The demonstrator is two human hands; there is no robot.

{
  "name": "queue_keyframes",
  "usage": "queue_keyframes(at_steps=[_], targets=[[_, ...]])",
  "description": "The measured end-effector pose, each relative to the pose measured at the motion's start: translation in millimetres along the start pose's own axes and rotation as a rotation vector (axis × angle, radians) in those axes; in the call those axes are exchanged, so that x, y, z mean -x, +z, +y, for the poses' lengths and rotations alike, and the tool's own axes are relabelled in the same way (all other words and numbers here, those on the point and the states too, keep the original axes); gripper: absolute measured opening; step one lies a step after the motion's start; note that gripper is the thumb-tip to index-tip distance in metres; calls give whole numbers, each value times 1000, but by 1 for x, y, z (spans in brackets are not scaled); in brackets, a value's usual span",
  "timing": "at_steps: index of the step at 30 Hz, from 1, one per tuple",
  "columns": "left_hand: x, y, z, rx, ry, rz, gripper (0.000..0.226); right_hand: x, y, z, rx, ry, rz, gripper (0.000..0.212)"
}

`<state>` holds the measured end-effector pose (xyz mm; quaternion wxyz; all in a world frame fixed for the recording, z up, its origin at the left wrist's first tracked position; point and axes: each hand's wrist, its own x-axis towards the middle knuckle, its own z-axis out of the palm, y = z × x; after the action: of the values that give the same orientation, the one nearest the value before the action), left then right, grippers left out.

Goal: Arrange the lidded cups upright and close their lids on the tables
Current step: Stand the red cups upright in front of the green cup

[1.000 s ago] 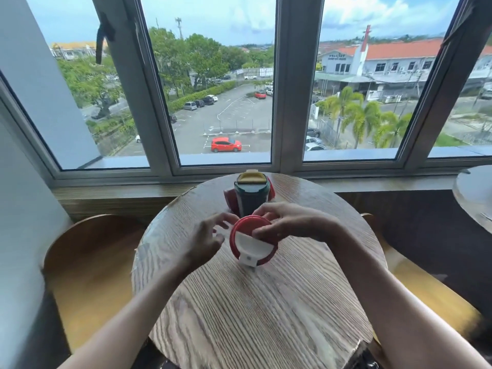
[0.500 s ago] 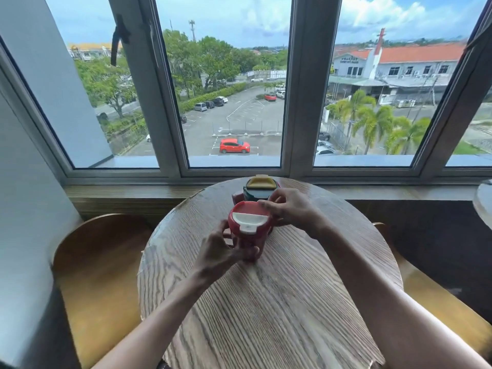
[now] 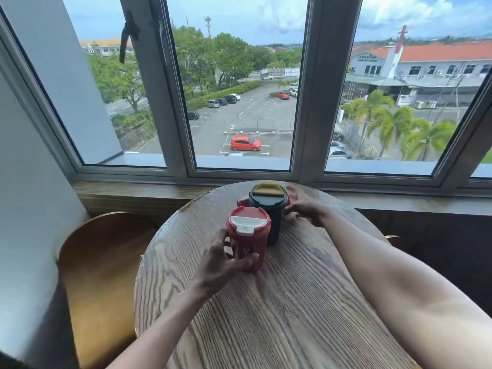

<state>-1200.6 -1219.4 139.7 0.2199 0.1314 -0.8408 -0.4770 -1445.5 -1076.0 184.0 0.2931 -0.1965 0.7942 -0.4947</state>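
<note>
Left hand [image 3: 222,262] grips red cup [image 3: 249,239]; three cups upright.

Bright sun comes in through the window [image 3: 239,89] beyond the fingers; the wooden table [image 3: 279,315] looks smeary, and the edges bend

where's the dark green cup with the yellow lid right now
In the head view the dark green cup stands upright at the far side of the round wooden table, just behind the red cup, with the right hand beside it.
</note>
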Motion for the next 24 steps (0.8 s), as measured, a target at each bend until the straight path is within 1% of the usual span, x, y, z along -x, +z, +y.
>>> queue_keyframes(at_steps=[1,5,8,10,13,16,20,22,24], targets=[[0,1,-1,-2,3,2,77,-6,-2,1,-7,17,-43,93],[2,2,-5,20,9,1,72,-22,-9,6,32,23,-130,115],[3,6,-11,30,3,-10,67,-28,-10,8,19,-7,-164,114],[4,9,-15,6,6,-11,64,-26,-9,6,-38,-32,-190,114],[5,13,-20,6,-3,0,59,-22,-8,11,-134,-41,-170,106],[5,13,-21,10,-23,-5,58,-14,-8,23,-217,-81,-72,94],[5,13,-23,-10,-20,-18,70,11,-5,31,-271,-165,188,93],[5,12,-23,-20,-20,-23,73,29,-5,30,-232,-204,320,93],[5,11,-21,-17,-23,-30,72,48,-5,27,-143,-241,477,93]])
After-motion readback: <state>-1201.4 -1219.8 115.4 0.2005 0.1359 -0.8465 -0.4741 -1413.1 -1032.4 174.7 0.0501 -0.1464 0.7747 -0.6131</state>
